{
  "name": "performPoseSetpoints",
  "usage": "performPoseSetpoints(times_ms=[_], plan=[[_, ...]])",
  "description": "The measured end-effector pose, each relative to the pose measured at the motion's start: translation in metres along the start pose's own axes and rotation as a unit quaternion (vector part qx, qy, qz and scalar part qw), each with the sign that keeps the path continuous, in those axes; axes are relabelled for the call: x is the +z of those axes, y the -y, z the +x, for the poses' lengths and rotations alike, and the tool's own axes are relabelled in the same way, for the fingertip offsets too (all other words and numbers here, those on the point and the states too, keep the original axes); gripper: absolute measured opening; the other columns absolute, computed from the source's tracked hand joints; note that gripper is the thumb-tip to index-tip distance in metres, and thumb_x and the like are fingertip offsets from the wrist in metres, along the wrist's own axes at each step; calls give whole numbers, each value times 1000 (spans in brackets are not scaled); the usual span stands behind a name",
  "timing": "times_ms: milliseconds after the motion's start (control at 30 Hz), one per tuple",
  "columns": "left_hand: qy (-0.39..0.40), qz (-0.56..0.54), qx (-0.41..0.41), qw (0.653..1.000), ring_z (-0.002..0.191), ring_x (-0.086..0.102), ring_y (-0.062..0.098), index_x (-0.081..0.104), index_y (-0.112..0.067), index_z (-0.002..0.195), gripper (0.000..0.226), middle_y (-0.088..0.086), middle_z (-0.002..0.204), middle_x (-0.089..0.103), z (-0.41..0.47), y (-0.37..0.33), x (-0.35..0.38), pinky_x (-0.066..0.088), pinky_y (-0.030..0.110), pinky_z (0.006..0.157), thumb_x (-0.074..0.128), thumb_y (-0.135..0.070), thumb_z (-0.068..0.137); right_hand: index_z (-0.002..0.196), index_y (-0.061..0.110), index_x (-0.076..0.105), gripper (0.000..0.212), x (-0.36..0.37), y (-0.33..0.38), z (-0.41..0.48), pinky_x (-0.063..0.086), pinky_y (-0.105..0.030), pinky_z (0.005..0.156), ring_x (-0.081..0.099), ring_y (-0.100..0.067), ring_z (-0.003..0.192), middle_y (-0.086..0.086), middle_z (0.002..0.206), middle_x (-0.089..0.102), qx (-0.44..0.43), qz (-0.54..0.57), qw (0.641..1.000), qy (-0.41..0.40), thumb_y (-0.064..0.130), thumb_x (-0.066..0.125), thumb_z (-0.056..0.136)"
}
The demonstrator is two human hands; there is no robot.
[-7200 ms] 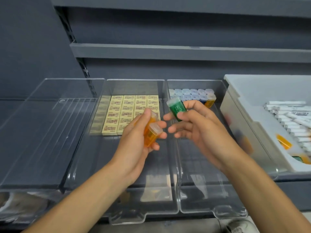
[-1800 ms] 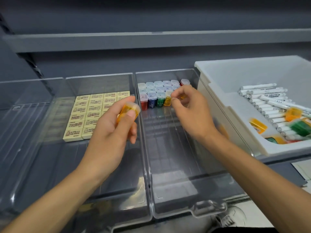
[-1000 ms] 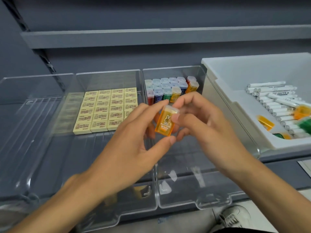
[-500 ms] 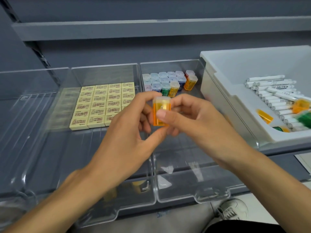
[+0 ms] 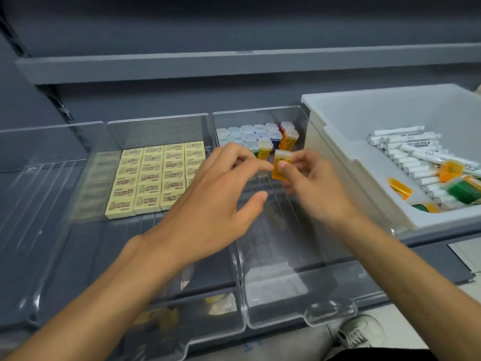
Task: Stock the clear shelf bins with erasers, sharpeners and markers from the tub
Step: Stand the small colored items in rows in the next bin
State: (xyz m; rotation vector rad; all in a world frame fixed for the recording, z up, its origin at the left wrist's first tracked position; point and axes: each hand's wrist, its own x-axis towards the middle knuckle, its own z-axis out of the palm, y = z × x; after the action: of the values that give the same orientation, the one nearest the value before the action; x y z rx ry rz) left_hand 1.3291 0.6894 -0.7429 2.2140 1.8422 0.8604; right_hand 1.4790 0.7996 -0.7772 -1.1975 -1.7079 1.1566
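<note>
My right hand (image 5: 313, 185) pinches an orange sharpener (image 5: 281, 164) upright above the right clear bin (image 5: 299, 290). My left hand (image 5: 216, 201) hovers just left of it with fingers spread and nothing in it. Several coloured sharpeners (image 5: 256, 138) stand in rows at the back of that bin. Yellow erasers (image 5: 153, 178) fill the back of the middle clear bin (image 5: 145, 303). The white tub (image 5: 364, 162) on the right holds white markers (image 5: 411, 157) and a few orange and green sharpeners (image 5: 460, 188).
A third clear bin (image 5: 39, 204) sits at the far left with nothing visible in it. A grey shelf board (image 5: 234, 65) runs overhead behind the bins. A shoe (image 5: 361, 334) shows on the floor below the shelf edge.
Both hands held the orange sharpener together half a second ago. Now the left hand has let go and opened, and the right hand has carried the sharpener toward the back of the right bin.
</note>
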Motion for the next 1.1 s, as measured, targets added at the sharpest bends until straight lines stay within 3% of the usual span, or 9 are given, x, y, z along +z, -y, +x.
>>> performPoseSetpoints(times_ms=[100,200,367,533,700,800,967,1100], plan=[[-17,14,-8,1000,113,42,5,60,-31,122,33,-13,113,47,9,6,3,29,15,98,52,-37,91,104,14,49,15,8,-20,20,51,-42,83,60,-21,77,0,79,58,3,-74,996,-54,22,59,95],[-29,-58,-43,997,107,46,1,64,-28,115,22,-13,108,53,23,8,8,29,6,93,59,-28,94,106,12,49,16,9,-24,37,51,-45,84,64,-26,85,-6,90,65,-31,-128,988,-85,19,58,94],[-41,-60,-58,996,95,46,-7,65,-32,105,18,-22,96,55,34,11,24,31,7,83,59,-22,92,111,11,52,19,14,-25,56,49,-39,85,62,-29,98,-10,108,66,-50,-215,971,-91,18,56,95],[-40,-77,-61,994,98,49,-8,65,-36,97,19,-27,90,56,31,15,23,31,4,83,60,-19,92,118,13,52,25,21,-23,63,51,-42,85,64,-30,99,-8,107,69,-62,-234,968,-71,19,57,95],[-38,-93,-65,993,99,50,-9,67,-36,95,19,-26,91,59,29,13,22,30,2,87,58,-18,93,126,13,45,37,19,-22,57,45,-30,82,64,-23,102,6,96,66,-54,-211,973,-77,19,61,94],[-42,-95,-66,992,98,49,-13,68,-33,95,20,-28,90,59,29,13,22,25,-1,89,58,-16,93,128,13,45,37,16,-20,52,46,-28,83,65,-21,101,3,101,68,-42,-206,975,-67,19,60,94],[-45,-95,-71,992,98,53,-5,70,-31,94,21,-25,92,62,30,11,22,34,5,86,59,-13,92,127,13,50,33,6,-12,28,47,-27,88,65,-22,102,-2,116,67,-40,-183,981,-53,16,55,95],[-31,-77,-88,993,93,58,1,66,-36,101,22,-20,93,63,35,7,22,49,29,89,60,-19,89,126,16,47,28,-3,8,-10,46,-34,92,59,-22,113,-1,123,63,-86,-217,972,-5,26,43,101]])
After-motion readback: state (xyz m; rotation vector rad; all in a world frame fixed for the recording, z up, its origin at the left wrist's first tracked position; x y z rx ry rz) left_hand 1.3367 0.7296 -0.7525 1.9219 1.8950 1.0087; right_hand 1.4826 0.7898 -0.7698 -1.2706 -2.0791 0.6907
